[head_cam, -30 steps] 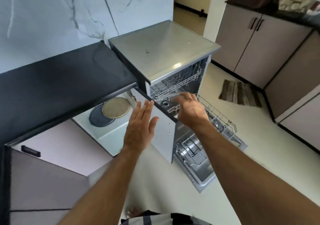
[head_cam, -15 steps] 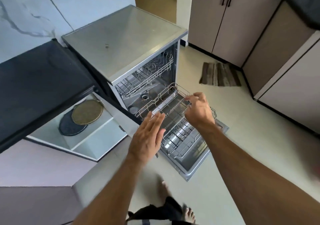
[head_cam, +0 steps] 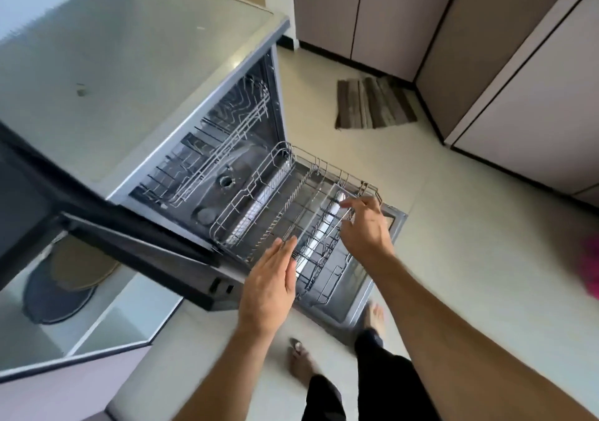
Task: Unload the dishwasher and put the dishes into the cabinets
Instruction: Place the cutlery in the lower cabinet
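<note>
A striped floor mat [head_cam: 372, 102] is lying on the pale tiled floor [head_cam: 470, 242] near the corner where two runs of mauve lower cabinets [head_cam: 518, 96] are meeting, well apart from the appliance. To the left, a cabinet door [head_cam: 139, 245] is standing open and jutting out just beside the dishwasher, crowding the left side of the lower rack; inside that cabinet a tan round plate [head_cam: 81, 268] is overlapping a dark round plate [head_cam: 55, 300] on a pale shelf [head_cam: 107, 323]. Something pink and blurred is showing at the right edge, too unclear to name. The person's two bare feet are standing on the floor beside the open dishwasher door [head_cam: 366, 294]. The dishwasher [head_cam: 123, 73] is sitting with its flat grey top lit and its door lying down flat. The lower rack [head_cam: 291, 216], a silver wire basket, is sitting pulled out over the lowered door; no dishes are showing in it. The upper rack [head_cam: 227, 141] is sitting inside the tub, and it too is looking bare. The right hand [head_cam: 363, 226] is reaching over the far right part of the lower rack, its fingers loosely curled at the wires; whether they are grasping a wire I cannot tell. The left hand [head_cam: 269, 287] is hovering over the near edge of the rack, fingers straight and together, released and holding nothing.
</note>
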Demonstrator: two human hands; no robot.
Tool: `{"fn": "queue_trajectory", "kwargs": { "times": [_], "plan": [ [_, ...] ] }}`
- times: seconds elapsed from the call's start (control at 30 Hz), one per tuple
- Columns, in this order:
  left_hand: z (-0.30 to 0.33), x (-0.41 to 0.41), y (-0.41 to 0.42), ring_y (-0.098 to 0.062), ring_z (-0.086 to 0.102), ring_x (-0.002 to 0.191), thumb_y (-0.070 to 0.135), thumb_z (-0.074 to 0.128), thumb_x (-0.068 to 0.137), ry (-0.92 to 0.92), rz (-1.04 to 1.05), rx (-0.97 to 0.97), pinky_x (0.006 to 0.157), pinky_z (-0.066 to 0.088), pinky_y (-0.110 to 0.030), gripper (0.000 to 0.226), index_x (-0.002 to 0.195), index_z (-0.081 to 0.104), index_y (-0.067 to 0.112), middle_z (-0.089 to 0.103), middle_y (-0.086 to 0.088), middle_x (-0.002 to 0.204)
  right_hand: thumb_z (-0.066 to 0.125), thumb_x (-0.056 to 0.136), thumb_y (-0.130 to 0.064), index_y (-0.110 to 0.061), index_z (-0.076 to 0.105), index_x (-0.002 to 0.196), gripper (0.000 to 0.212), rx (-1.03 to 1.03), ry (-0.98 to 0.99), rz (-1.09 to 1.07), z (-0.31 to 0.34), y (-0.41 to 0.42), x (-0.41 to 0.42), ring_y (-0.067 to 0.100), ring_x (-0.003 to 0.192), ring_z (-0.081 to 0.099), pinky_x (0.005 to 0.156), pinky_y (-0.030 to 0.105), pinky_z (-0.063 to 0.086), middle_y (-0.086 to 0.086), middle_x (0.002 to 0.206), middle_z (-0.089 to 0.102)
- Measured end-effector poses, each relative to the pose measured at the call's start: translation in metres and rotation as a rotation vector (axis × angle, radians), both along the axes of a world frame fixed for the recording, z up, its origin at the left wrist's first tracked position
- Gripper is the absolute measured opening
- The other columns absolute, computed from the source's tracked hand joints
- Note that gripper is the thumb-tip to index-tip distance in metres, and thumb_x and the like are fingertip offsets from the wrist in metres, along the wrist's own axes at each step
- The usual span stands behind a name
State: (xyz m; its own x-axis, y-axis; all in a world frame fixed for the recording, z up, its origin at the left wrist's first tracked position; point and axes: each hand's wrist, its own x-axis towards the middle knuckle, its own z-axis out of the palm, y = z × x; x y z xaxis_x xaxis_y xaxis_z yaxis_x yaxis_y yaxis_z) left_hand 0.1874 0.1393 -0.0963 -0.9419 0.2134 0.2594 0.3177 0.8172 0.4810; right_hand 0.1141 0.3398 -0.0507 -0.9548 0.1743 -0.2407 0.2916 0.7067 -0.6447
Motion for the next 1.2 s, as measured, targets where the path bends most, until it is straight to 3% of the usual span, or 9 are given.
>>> {"fn": "queue_trajectory", "kwargs": {
  "times": [0.17,0.33,0.4,0.5,0.7,0.83,0.93,1.13,1.2],
  "plan": [
    [-0.052,-0.030,0.019,-0.022,0.059,0.123,0.019,0.045,0.098,-0.120,0.076,0.029,0.100,0.051,-0.038,0.038,0.133,0.059,0.009,0.066,-0.008,0.126,0.050,0.083,0.007,-0.024,0.058,0.129,0.056,-0.052,-0.133,-0.054,-0.079,0.002,-0.019,0.018,0.120,0.047,0.067,0.006,0.030,0.002,0.140,0.043],
    [-0.125,-0.053,0.031,-0.021,0.065,0.105,0.011,0.049,0.093,-0.236,0.140,0.063,0.093,0.053,-0.034,0.039,0.131,0.060,0.011,0.069,-0.004,0.110,0.052,0.085,0.004,-0.021,0.059,0.129,0.051,-0.075,-0.228,-0.105,-0.159,0.004,-0.028,0.009,0.100,0.044,0.055,-0.004,0.032,0.000,0.133,0.047],
    [-0.155,-0.058,0.034,-0.020,0.065,0.099,0.007,0.053,0.091,-0.265,0.123,0.050,0.091,0.051,-0.031,0.037,0.127,0.061,0.010,0.069,-0.004,0.108,0.052,0.086,0.002,-0.023,0.056,0.133,0.053,-0.103,-0.284,-0.128,-0.191,0.003,-0.026,0.014,0.100,0.052,0.063,0.003,0.040,0.002,0.130,0.051],
    [-0.203,-0.062,0.038,-0.021,0.066,0.100,0.007,0.056,0.090,-0.299,0.115,0.011,0.090,0.051,-0.030,0.036,0.126,0.062,0.011,0.069,-0.005,0.110,0.052,0.088,-0.004,-0.027,0.053,0.133,0.050,-0.126,-0.369,-0.148,-0.241,-0.005,-0.022,0.016,0.101,0.058,0.079,0.024,0.051,0.002,0.125,0.060],
    [-0.276,-0.063,0.038,-0.021,0.064,0.096,0.004,0.060,0.089,-0.382,0.167,-0.031,0.084,0.054,-0.034,0.039,0.127,0.061,0.014,0.069,-0.003,0.106,0.048,0.088,-0.008,-0.032,0.064,0.125,0.047,-0.124,-0.441,-0.173,-0.313,-0.006,-0.032,0.016,0.076,0.064,0.062,0.017,0.046,0.003,0.109,0.069],
    [-0.310,-0.067,0.042,-0.026,0.063,0.094,0.004,0.062,0.088,-0.436,0.191,-0.064,0.080,0.054,-0.038,0.038,0.125,0.061,0.013,0.068,-0.007,0.104,0.049,0.082,-0.015,-0.030,0.067,0.118,0.043,-0.139,-0.511,-0.212,-0.343,-0.002,-0.042,0.023,0.077,0.070,0.071,0.029,0.059,0.007,0.098,0.073],
    [-0.331,-0.071,0.044,-0.023,0.061,0.103,0.006,0.060,0.089,-0.445,0.187,-0.118,0.086,0.053,-0.034,0.037,0.125,0.061,0.014,0.068,-0.004,0.109,0.052,0.084,-0.017,-0.024,0.070,0.101,0.025,-0.143,-0.526,-0.204,-0.363,-0.004,-0.045,0.025,0.070,0.071,0.067,0.039,0.062,0.005,0.087,0.072],
    [-0.366,-0.083,0.046,-0.022,0.059,0.101,0.004,0.066,0.080,-0.339,0.111,-0.206,0.087,0.052,-0.032,0.038,0.117,0.064,0.011,0.067,-0.004,0.107,0.051,0.097,-0.027,-0.017,0.066,0.098,0.018,-0.050,-0.497,-0.167,-0.388,-0.011,-0.053,0.023,0.068,0.069,0.064,0.032,0.060,0.004,0.081,0.070],
    [-0.375,-0.088,0.049,-0.022,0.059,0.098,0.005,0.067,0.079,-0.341,0.131,-0.244,0.079,0.054,-0.033,0.039,0.116,0.065,0.013,0.068,-0.003,0.104,0.051,0.097,-0.024,-0.015,0.066,0.098,0.017,-0.060,-0.473,-0.229,-0.392,-0.012,-0.060,0.018,0.065,0.063,0.057,0.021,0.051,0.002,0.080,0.066]
  ]
}}
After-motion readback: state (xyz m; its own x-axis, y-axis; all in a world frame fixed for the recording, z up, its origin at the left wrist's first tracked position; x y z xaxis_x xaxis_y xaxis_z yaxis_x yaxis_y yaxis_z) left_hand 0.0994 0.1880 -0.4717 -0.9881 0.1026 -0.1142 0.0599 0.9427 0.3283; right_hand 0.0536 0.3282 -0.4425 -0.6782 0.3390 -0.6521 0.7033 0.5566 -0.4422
